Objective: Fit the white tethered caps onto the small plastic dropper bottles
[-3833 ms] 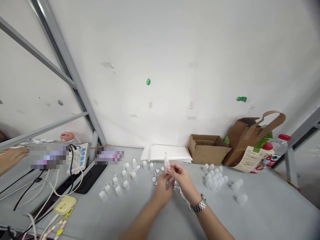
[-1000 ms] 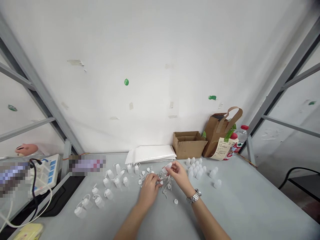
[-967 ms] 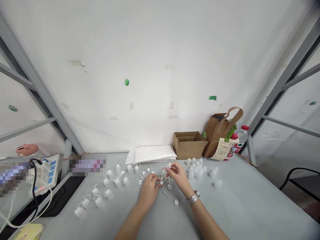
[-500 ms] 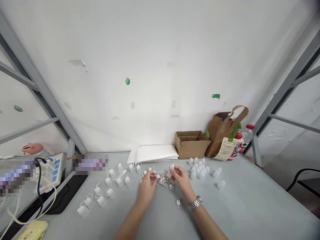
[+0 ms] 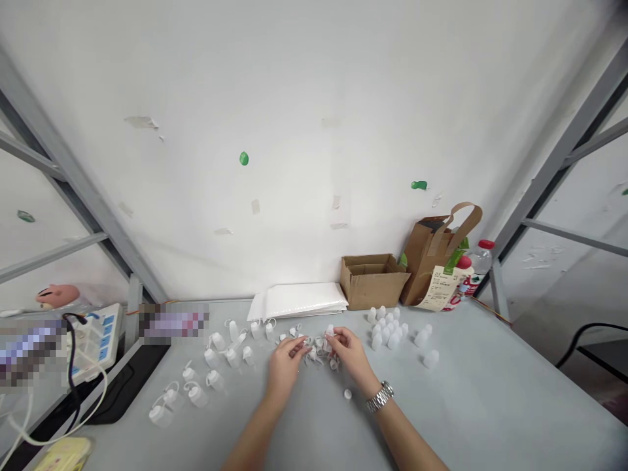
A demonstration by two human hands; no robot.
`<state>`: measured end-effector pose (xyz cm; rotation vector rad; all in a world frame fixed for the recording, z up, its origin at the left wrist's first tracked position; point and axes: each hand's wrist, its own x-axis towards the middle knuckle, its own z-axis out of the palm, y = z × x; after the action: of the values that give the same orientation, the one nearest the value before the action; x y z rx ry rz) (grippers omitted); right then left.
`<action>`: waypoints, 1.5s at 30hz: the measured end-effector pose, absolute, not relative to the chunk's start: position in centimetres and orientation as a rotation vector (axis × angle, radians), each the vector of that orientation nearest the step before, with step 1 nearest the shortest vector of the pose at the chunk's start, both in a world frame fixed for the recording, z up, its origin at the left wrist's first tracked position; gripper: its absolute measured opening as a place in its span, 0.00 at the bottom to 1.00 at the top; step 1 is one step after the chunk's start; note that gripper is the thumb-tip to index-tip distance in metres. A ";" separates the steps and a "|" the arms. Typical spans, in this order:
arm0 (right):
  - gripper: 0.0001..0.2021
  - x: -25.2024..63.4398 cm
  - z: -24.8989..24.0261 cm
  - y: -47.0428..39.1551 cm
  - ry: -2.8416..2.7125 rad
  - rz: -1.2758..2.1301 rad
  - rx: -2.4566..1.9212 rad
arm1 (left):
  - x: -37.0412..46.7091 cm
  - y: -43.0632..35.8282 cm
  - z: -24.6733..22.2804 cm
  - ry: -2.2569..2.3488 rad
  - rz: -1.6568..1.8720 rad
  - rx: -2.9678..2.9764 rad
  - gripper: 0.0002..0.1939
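My right hand, with a metal watch at its wrist, pinches a small translucent white bottle above a pile of white caps with strap rings. At the pile's left edge my left hand is closed, thumb and fingertips together on what looks like a small white cap, partly hidden. One loose cap lies nearer me. Several capped bottles with looped straps stand to the left. A cluster of bottles without visible straps stands to the right of my right hand.
Behind the pile lie white padded envelopes, beside an open cardboard box. A brown paper bag and a red-capped bottle stand at the back right. To the left are a power strip with cables and a yellow case.
The view has shifted slightly. My left fingertips have drawn a little left and up with the small white piece. My right hand still holds the bottle, now more upright.
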<state>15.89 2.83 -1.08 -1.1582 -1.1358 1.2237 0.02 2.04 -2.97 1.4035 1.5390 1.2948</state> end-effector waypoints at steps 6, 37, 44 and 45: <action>0.22 15.6 -0.3 2.3 -1.163 1.228 -1.114 | -0.4 2.3 -2.7 1.445 1.279 1.219 0.18; 0.14 13.8 -2.2 1.0 -1.474 1.224 -1.085 | 0.2 1.2 -0.5 1.181 1.338 0.998 0.14; 0.16 13.7 -2.2 1.3 -1.375 1.230 -1.101 | 0.4 0.7 0.4 1.068 1.249 1.040 0.14; 0.15 13.8 -2.1 1.3 -1.394 1.212 -1.108 | 0.4 0.7 0.5 1.072 1.245 1.039 0.14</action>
<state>13.75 1.26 -2.11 -1.1085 -1.3938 1.2117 0.43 0.68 0.47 1.0394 1.0719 1.2448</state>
